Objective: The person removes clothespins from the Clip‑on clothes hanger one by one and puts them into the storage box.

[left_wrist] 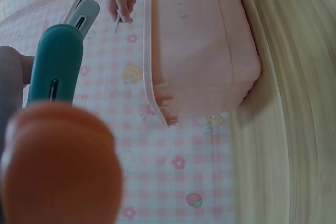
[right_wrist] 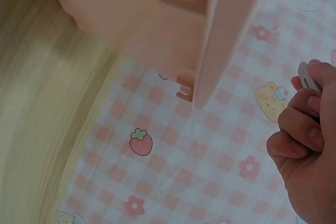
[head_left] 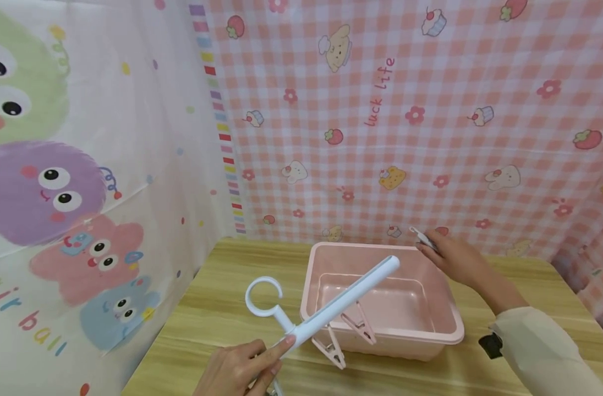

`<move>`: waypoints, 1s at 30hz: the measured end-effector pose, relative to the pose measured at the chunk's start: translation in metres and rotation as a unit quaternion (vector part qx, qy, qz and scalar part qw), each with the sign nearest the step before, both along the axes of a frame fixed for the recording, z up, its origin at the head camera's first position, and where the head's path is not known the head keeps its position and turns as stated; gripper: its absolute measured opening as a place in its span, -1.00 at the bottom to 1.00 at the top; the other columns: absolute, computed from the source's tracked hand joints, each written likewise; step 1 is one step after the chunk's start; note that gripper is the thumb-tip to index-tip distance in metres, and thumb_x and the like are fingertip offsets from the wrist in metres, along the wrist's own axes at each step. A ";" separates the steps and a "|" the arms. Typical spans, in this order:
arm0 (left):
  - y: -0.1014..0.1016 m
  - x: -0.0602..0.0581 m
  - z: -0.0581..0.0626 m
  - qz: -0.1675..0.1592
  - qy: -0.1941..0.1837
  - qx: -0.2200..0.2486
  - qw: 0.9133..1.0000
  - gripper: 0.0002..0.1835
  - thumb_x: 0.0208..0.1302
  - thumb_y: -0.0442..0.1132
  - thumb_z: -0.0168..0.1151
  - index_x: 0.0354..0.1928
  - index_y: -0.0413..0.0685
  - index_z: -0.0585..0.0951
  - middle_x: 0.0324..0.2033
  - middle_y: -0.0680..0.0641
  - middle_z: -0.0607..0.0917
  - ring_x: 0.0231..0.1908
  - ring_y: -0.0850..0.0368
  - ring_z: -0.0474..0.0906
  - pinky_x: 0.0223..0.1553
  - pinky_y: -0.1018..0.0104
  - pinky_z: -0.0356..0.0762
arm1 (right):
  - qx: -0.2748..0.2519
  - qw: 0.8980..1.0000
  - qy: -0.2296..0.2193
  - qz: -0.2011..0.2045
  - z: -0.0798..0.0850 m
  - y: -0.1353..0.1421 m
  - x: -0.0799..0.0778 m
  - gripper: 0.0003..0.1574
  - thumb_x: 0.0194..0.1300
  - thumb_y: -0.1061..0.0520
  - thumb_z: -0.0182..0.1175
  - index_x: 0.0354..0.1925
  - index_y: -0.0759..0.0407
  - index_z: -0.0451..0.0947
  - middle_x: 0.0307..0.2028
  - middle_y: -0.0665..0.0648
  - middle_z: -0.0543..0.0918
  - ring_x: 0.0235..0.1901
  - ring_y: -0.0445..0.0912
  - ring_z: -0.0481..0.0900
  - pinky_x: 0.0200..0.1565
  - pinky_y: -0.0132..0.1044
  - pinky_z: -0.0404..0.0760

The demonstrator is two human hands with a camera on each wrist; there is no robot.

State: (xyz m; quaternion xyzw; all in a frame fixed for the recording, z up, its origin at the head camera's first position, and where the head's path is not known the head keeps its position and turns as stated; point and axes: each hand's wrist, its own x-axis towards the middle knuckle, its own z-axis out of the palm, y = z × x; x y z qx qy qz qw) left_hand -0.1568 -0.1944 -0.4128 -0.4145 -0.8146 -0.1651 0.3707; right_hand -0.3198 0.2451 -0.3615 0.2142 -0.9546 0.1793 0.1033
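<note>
My left hand [head_left: 244, 367] grips a pale blue hanger [head_left: 348, 300] with an open round hook [head_left: 252, 297]. Its slotted arm slants up over the front left of a pink plastic tub [head_left: 381, 333]. Below that arm, two pink clips [head_left: 363, 325] overlap the tub's front rim in the head view. At the tub's far right corner, my right hand [head_left: 455, 259] pinches a small pale clip [head_left: 423, 238], held up above the rim; in the right wrist view its fingers [right_wrist: 299, 124] curl in around it.
The tub stands on a wood-grain table [head_left: 222, 280]. A pink checked cloth [head_left: 381, 165] hangs behind, and a white cartoon-printed sheet [head_left: 163, 165] on the left. In the left wrist view, a blurred orange-brown shape [left_wrist: 63, 166] covers the lower left.
</note>
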 end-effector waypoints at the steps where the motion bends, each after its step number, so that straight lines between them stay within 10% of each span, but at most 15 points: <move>1: 0.000 0.000 0.000 0.000 0.001 -0.001 1.000 -0.56 0.64 -0.01 -0.17 0.29 0.14 0.62 -0.65 0.24 0.36 -0.56 0.57 -0.11 -0.54 0.81 -0.14 | 0.001 1.000 -0.008 -0.001 0.001 -0.002 -0.004 -0.78 0.55 0.04 0.10 -0.11 0.18 0.42 -0.55 0.03 0.46 -0.55 -0.14 0.39 -0.44 -0.26 0.37; 15: 0.002 0.000 0.003 0.003 0.001 -0.004 1.000 -0.55 0.64 0.00 -0.18 0.31 0.15 0.60 -0.66 0.24 0.34 -0.56 0.57 -0.11 -0.54 0.80 -0.15 | 0.001 0.999 -0.044 0.003 0.010 -0.011 -0.039 -0.66 0.57 0.04 0.05 -0.02 0.33 0.47 -0.47 0.13 0.53 -0.48 -0.06 0.45 -0.38 -0.18 0.44; 30: 0.002 0.000 0.004 0.002 0.003 -0.004 1.000 -0.56 0.64 0.00 -0.17 0.31 0.15 0.61 -0.66 0.24 0.35 -0.56 0.58 -0.11 -0.55 0.80 -0.15 | -0.023 0.999 -0.032 0.030 0.010 -0.014 -0.037 -0.78 0.53 0.12 0.10 -0.15 0.29 0.48 -0.53 0.09 0.49 -0.54 -0.11 0.40 -0.44 -0.27 0.39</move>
